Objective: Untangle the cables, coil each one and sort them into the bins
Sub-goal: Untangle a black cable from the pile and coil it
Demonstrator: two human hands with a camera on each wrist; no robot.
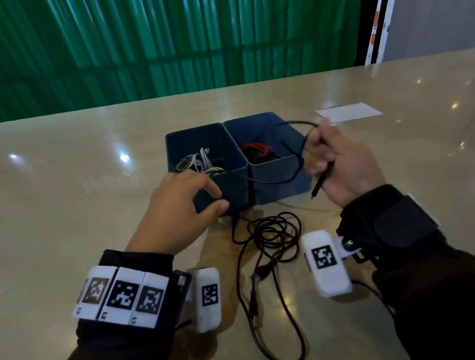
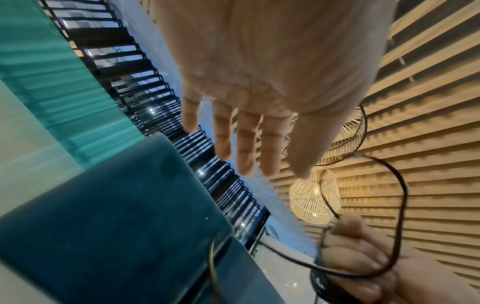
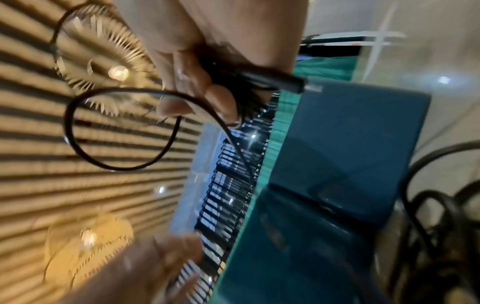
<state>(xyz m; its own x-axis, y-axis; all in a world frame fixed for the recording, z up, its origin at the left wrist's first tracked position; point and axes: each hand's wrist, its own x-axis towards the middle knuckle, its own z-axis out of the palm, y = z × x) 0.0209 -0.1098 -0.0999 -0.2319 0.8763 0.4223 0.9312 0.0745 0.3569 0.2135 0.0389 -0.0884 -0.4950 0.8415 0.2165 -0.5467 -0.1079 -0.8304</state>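
The loose black cable [image 1: 271,266] lies at 6 o'clock so the right hand [image 1: 336,160] can curl round its end while the left hand [image 1: 179,208] hovers with relaxed fingers by the blue bins [image 1: 279,186].

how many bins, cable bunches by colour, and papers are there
bins: 2, left bin and right bin
white cable bunch: 1, in the left bin
red and black cable bunch: 1, in the right bin
loose black cables: 1 tangle, number unclear; right hand holds one
paper: 1
total: 6
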